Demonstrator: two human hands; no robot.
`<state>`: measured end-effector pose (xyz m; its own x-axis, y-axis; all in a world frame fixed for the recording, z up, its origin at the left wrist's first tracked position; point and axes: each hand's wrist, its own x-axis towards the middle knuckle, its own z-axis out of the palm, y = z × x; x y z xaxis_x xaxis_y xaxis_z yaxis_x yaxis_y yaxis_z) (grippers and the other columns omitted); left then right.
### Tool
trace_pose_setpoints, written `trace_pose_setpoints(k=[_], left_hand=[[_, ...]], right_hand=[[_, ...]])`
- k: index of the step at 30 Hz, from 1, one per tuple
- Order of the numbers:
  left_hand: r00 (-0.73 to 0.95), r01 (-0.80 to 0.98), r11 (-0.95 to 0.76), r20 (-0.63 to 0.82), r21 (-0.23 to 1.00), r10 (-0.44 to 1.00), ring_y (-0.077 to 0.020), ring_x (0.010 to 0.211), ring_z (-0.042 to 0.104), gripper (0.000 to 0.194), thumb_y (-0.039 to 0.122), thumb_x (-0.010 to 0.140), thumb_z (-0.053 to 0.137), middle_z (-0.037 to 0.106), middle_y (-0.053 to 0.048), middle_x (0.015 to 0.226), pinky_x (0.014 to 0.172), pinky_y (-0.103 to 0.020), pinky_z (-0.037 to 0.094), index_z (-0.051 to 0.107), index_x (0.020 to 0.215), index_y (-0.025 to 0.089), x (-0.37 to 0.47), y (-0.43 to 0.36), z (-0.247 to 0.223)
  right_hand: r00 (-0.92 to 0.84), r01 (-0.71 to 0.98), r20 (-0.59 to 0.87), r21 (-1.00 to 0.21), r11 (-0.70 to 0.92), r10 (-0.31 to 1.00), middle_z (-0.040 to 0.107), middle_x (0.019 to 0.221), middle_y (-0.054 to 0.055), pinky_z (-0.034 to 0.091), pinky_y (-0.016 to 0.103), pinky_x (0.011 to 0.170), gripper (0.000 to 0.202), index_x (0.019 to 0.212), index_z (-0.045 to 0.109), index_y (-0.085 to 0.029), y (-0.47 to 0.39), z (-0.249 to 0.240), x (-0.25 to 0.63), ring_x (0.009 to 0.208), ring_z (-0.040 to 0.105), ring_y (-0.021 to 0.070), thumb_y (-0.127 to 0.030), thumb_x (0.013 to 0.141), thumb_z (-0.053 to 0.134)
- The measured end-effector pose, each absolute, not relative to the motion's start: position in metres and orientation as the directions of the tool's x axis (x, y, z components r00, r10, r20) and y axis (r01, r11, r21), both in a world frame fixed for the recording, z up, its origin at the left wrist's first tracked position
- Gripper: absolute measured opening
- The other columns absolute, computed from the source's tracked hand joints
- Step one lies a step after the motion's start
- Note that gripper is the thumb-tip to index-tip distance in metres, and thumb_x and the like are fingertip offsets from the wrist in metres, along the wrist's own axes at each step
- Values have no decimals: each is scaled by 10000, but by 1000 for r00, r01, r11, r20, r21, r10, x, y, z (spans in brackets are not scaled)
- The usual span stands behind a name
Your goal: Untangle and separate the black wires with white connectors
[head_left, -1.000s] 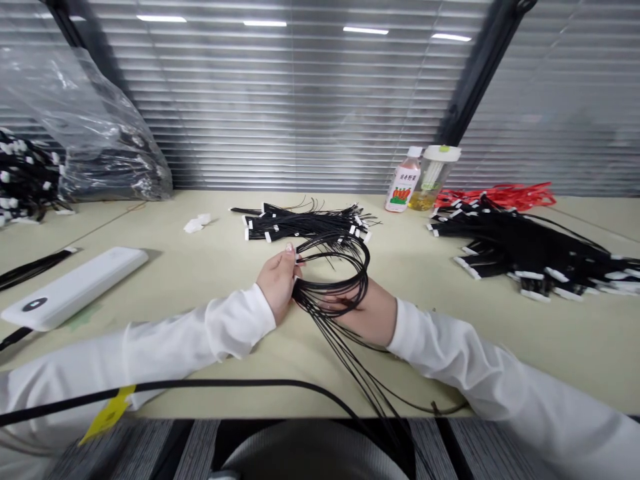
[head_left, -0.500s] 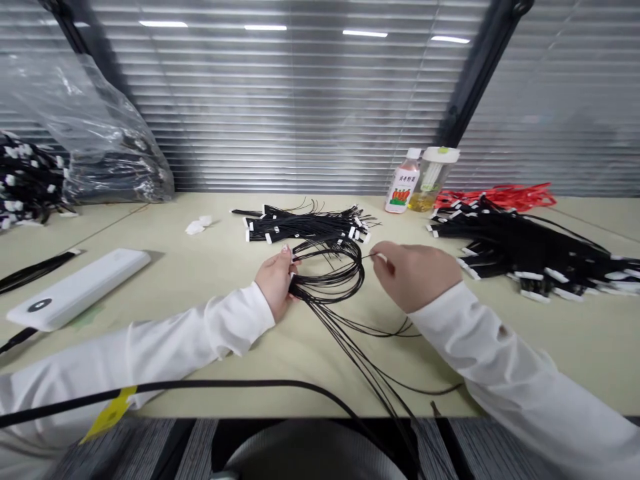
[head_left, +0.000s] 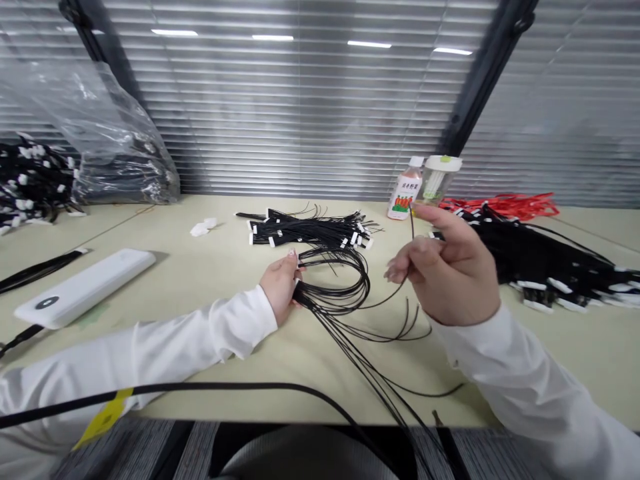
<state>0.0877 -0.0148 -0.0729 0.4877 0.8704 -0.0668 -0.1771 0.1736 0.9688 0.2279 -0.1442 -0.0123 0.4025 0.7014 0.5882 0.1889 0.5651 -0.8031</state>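
Observation:
My left hand [head_left: 281,283] is closed around the connector end of a bundle of thin black wires [head_left: 367,283]. The wires loop to the right of it, and several loose ends trail down over the table's front edge. Held up to the right of the loop, my right hand [head_left: 445,267] has one black wire [head_left: 413,227] in its fingers, with the forefinger stretched out near the wire's tip. Part of that wire is hidden behind the fingers. Behind the loop lies a pile of black wire bundles [head_left: 305,230] with white connectors.
Black harnesses [head_left: 540,257] and red wires [head_left: 510,205] lie at the right. A drink bottle [head_left: 404,190] and a lidded jar [head_left: 439,180] stand at the back. On the left are a white power bank [head_left: 85,287], a crumpled tissue [head_left: 204,227] and a clear plastic bag [head_left: 125,160].
My right hand has risen and turned, bringing one wire away from the loop to the upper right, and its forefinger has straightened. The left hand keeps its hold on the bundle.

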Motion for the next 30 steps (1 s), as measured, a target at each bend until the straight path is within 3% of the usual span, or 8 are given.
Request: trace_pose_setpoints(k=[3, 5, 8, 10, 12, 15, 30], left_hand=[[541, -137, 73, 13, 988, 841, -50, 277, 288, 395, 542, 722, 420, 342, 69, 361, 283, -179, 222, 474, 659, 156, 87, -20, -74], [576, -102, -4, 62, 995, 815, -50, 318, 325, 398, 537, 717, 434, 380, 58, 372, 321, -171, 242, 479, 645, 149, 86, -24, -74], [609, -62, -77, 98, 995, 787, -50, 357, 355, 405, 528, 723, 432, 411, 49, 387, 363, -171, 266, 477, 610, 142, 85, -28, -72], [629, -51, -76, 91, 996, 772, -50, 356, 346, 411, 531, 726, 422, 406, 51, 385, 367, -175, 263, 472, 601, 142, 84, -29, -71], [641, -38, -68, 77, 997, 764, -51, 349, 330, 416, 538, 724, 416, 388, 56, 376, 364, -180, 254, 469, 598, 145, 84, -29, -71], [648, -20, -78, 73, 997, 758, -55, 347, 326, 422, 547, 719, 414, 380, 56, 371, 364, -186, 248, 468, 592, 148, 84, -28, -72], [653, 19, -135, 90, 991, 752, -56, 358, 344, 455, 580, 707, 395, 405, 47, 376, 387, -192, 259, 472, 594, 146, 85, -28, -73]], right_hand=[[382, 190, 473, -881, 434, 794, 592, 580, -35, 499, 255, 518, 517, 1179, 355, -226, -141, -16, 230, 483, 564, 92, -273, 712, 571], [351, 241, 395, -914, 326, 849, 580, 561, -29, 484, 234, 491, 525, 1171, 375, -178, -139, -22, 230, 472, 558, 91, -304, 701, 572], [281, 371, 273, -915, 158, 920, 552, 516, -12, 433, 200, 432, 323, 933, 539, -119, -135, -31, 229, 414, 503, 69, -348, 705, 546], [227, 533, 257, -840, 101, 939, 529, 487, -9, 380, 175, 414, 249, 751, 578, -115, -133, -35, 229, 396, 446, 45, -355, 719, 523], [170, 684, 291, -723, 100, 941, 499, 458, -18, 330, 158, 416, 249, 664, 583, -121, -132, -38, 230, 400, 394, 29, -351, 728, 511], [123, 782, 318, -615, 106, 940, 465, 425, -31, 294, 151, 429, 273, 634, 589, -126, -131, -40, 230, 403, 347, 23, -365, 732, 501], [117, 851, 360, -517, 93, 925, 434, 410, -51, 273, 146, 450, 221, 616, 593, -144, -128, -44, 225, 397, 329, 19, -306, 730, 496]])
